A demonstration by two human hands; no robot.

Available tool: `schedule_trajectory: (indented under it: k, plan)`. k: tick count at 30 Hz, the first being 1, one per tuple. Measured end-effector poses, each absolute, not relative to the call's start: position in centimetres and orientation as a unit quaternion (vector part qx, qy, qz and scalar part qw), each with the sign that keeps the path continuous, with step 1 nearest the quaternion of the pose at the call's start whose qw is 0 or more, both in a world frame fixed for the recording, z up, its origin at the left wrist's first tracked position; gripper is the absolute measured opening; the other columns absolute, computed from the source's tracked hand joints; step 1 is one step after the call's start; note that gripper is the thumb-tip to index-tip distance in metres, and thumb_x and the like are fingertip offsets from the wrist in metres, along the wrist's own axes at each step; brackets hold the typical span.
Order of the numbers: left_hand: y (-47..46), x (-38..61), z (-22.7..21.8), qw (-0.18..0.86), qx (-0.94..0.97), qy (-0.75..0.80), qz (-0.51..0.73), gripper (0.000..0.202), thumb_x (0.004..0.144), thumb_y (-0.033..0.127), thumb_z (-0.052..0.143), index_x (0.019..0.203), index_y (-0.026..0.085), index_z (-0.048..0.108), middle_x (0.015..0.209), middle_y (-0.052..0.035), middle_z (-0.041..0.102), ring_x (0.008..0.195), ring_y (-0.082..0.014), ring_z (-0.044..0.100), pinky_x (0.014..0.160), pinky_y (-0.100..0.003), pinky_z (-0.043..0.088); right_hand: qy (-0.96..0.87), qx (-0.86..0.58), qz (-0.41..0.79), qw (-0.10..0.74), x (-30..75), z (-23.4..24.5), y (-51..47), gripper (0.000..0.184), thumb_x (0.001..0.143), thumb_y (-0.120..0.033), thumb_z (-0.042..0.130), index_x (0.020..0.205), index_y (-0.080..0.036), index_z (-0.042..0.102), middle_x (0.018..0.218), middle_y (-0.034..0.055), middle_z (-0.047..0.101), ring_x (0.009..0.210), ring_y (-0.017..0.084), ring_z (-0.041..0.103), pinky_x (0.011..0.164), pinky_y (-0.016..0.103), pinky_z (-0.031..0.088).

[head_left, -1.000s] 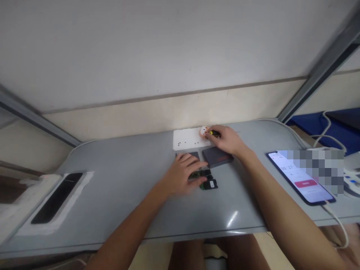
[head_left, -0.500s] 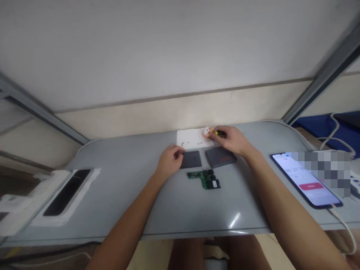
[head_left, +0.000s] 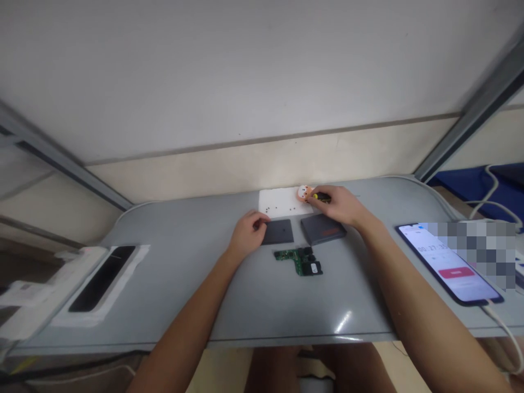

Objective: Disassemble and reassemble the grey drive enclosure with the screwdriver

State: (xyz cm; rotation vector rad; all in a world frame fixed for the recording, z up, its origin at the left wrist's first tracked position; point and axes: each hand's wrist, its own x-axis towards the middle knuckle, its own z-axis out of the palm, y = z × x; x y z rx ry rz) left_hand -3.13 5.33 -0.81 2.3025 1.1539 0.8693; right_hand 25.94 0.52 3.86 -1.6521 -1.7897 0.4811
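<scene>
At the far left, a black, rounded-corner slab (head_left: 102,278) is lying on white paper, perhaps for protection, on the smooth grey tabletop (head_left: 176,229). Further right, the left hand (head_left: 248,234) is resting at the left edge of a flat, dark grey rectangular panel (head_left: 280,231), its fingers curling in towards the thumb; whether they are pinching or only touching the panel, one cannot tell. Beyond it, tiny dark pieces (head_left: 267,209) are sitting on a white rectangular sheet (head_left: 282,197), probably because they are showing up well there. The panel is looking plain and matt, with a small mark near its middle. Nearer the person, a green, stepped circuit board with black parts (head_left: 301,262) is lying flat. A round white-and-orange figure (head_left: 303,192) is sitting at the sheet's right side. Just in front, a dark grey box-like case with a reddish mark (head_left: 321,228) is lying beside the panel, apart from it. The right hand (head_left: 339,204) is closing its bent fingers round a black-and-yellow handle (head_left: 323,197), seemingly for a light grip. At far right, a lit phone (head_left: 450,267) is lying screen-up.
</scene>
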Motion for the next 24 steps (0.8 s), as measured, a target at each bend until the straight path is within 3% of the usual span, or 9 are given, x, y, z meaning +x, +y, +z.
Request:
schedule_trajectory:
  k: [10, 24]
  plan:
    - [5.44, -3.08, -1.07, 0.22, 0.82, 0.415, 0.328, 0.025, 0.083, 0.004, 0.055, 0.087, 0.02, 0.073, 0.085, -0.0013, 0.066, 0.077, -0.0149, 0.06, 0.073, -0.028, 0.048, -0.689, -0.619, 0.18, 0.331, 25.83, 4.1, 0.2, 0.043, 0.099, -0.061, 0.054, 0.106, -0.026, 0.079, 0.103, 0.0072, 0.08, 0.089, 0.027, 0.07, 0.081, 0.035, 0.05]
    - [5.32, -3.04, -1.06, 0.232, 0.81, 0.424, 0.331, 0.026, 0.083, 0.002, 0.056, 0.087, 0.019, 0.074, 0.085, -0.0011, 0.065, 0.076, -0.0142, 0.06, 0.072, -0.028, 0.047, -0.682, -0.623, 0.193, 0.33, 25.81, 4.15, 0.35, 0.043, 0.098, -0.062, 0.054, 0.104, -0.027, 0.079, 0.104, 0.0065, 0.08, 0.087, 0.026, 0.069, 0.077, 0.035, 0.048]
